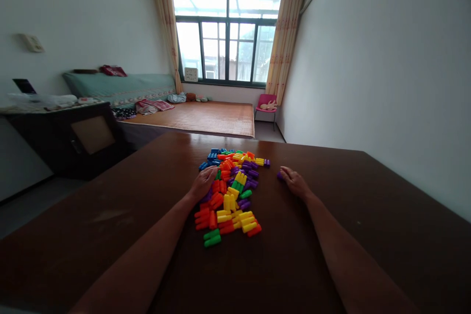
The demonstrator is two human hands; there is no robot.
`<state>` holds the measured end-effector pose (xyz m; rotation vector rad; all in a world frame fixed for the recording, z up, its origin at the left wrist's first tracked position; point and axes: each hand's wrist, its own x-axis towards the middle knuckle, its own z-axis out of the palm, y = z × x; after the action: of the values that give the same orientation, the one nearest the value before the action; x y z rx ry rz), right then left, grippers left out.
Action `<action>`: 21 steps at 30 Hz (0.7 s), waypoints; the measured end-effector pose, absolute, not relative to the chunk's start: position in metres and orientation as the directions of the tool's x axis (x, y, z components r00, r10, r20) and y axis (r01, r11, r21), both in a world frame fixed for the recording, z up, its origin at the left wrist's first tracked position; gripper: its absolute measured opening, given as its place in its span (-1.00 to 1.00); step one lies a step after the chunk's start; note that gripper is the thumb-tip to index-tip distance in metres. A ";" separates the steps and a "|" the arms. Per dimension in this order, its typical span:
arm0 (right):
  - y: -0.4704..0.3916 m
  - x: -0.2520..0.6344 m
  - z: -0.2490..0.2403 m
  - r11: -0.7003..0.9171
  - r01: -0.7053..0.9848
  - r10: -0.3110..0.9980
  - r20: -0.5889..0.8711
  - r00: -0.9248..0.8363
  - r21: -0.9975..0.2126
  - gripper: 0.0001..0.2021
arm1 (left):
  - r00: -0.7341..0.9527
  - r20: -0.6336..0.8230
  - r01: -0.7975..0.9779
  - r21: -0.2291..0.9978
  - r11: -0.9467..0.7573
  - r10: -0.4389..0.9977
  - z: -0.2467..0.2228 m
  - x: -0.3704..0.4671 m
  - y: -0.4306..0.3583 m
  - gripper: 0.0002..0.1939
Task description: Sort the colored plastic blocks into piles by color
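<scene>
A heap of plastic building pieces point(228, 201) in red, yellow, green, blue, purple and orange lies spread over the middle of the brown table. Each piece looks like short round-ended tubes joined side by side. My left hand point(203, 183) rests along the left edge of the heap, its fingers stretched over the pieces there; nothing shows in its grasp. To the right of the heap and apart from it, my right hand point(295, 181) is closed on a purple plastic building piece point(280, 175) at the tabletop. The fingers partly hide that piece.
The dark brown table point(265, 265) reaches toward a bed with a woven mat point(206, 115). At the left stands a dark cabinet point(91, 132). A pink chair point(266, 104) holding a soft toy is by the window point(228, 49). White walls flank both sides.
</scene>
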<state>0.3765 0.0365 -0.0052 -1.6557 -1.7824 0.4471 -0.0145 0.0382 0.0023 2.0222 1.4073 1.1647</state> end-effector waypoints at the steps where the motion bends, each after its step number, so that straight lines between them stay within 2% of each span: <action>1: 0.035 0.363 -0.003 0.209 0.691 0.970 0.236 -0.058 -0.692 -0.47 | 0.141 0.399 0.558 0.724 -0.406 0.906 0.001 -0.015 0.039 -0.38; 4: 0.031 0.321 0.001 0.323 0.442 0.944 0.250 -0.216 -0.837 -0.43 | 0.157 0.391 0.553 0.726 -0.409 0.907 -0.001 -0.015 0.042 -0.40; 7: 0.027 0.291 0.001 0.277 0.174 0.934 0.222 -0.281 -0.945 -0.38 | 0.189 0.393 0.549 0.718 -0.428 0.900 0.001 -0.011 0.039 -0.41; 10: 0.026 0.284 -0.001 0.205 0.039 0.952 0.190 -0.241 -0.978 -0.37 | 0.254 0.410 0.524 0.703 -0.481 0.876 0.006 0.000 0.029 -0.43; 14: 0.033 0.306 -0.004 0.217 0.113 0.976 0.219 0.005 -0.970 -0.36 | 0.377 0.426 0.457 0.686 -0.566 0.822 0.014 0.016 0.010 -0.50; 16: 0.038 0.323 -0.006 0.220 0.176 0.963 0.242 0.117 -0.960 -0.36 | 0.375 0.467 0.467 0.651 -0.598 0.801 0.018 0.020 0.006 -0.54; 19: 0.043 0.344 -0.012 0.197 0.214 0.949 0.241 0.204 -0.957 -0.38 | 0.204 0.547 0.548 0.623 -0.558 0.812 0.021 0.013 0.019 -0.54; 21: 0.044 0.351 -0.015 0.190 0.206 0.942 0.237 0.236 -0.960 -0.39 | 0.038 0.543 0.591 0.665 -0.457 0.839 0.021 0.001 0.040 -0.51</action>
<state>0.3512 0.0439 -0.0154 -1.2854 -1.2355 0.7667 0.0014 0.0402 0.0209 2.0588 1.4652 1.3824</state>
